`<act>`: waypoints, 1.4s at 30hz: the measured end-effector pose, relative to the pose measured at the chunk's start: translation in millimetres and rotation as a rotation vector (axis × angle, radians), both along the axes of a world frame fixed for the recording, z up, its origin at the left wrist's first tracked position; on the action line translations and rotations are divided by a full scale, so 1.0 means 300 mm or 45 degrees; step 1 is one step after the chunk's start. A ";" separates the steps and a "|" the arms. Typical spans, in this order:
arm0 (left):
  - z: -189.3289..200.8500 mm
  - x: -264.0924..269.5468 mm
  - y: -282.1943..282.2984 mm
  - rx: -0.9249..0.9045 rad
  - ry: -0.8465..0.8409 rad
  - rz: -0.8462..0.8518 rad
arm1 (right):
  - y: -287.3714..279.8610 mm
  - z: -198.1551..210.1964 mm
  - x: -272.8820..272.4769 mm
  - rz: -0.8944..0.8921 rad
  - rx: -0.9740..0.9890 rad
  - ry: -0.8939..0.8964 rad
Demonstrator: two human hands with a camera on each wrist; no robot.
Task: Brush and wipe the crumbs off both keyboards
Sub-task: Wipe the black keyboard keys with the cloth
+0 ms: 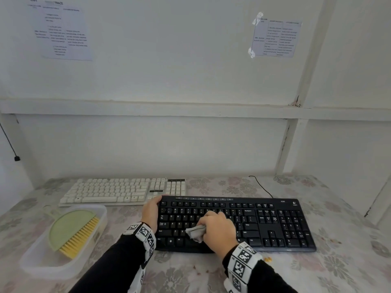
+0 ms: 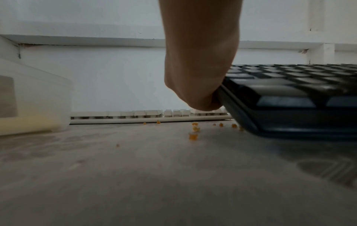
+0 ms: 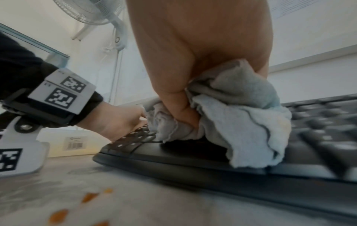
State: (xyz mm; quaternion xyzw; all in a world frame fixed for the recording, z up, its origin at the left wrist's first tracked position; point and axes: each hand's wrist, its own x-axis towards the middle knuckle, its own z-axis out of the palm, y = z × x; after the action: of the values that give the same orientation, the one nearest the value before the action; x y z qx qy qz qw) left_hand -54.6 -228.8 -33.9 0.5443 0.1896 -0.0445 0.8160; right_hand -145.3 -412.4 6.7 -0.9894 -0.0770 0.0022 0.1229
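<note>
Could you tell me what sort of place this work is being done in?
Probably a makeshift indoor work corner, not a proper office: a table under a flowered cover against a bare white wall, printed sheets taped to it, and a fan close by.

Light: soft, even, cool daylight is filling all three views; its source is perhaps to the left.
Shadows: a faint one is lying under the black keyboard.
Glare: the wall papers are washing out, unreadable.
Distortion: wall beams are bowing toward the head view's edges.
Blur: the hands and near desk are smearing close to both wrist cameras; crumbs are out of focus.
</note>
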 end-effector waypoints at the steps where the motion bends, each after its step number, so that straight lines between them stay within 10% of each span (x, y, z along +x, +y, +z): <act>1: 0.002 -0.001 0.000 0.002 -0.002 -0.005 | -0.026 0.003 -0.003 -0.039 0.009 0.004; 18: -0.018 0.015 -0.002 -0.008 0.001 -0.028 | -0.464 0.026 -0.023 -0.794 0.016 0.047; 30: -0.014 0.014 -0.008 -0.011 -0.007 -0.007 | 0.058 0.048 -0.019 0.296 0.225 0.029; 42: -0.011 0.014 -0.004 0.001 -0.003 -0.040 | 0.149 -0.001 -0.018 0.273 -0.066 0.219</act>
State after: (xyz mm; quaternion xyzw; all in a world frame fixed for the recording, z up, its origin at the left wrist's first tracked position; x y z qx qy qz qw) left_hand -50.4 -229.9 -37.1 0.5474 0.1801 -0.0564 0.8153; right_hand -150.7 -367.6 6.3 -0.9745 -0.1714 0.1019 0.1026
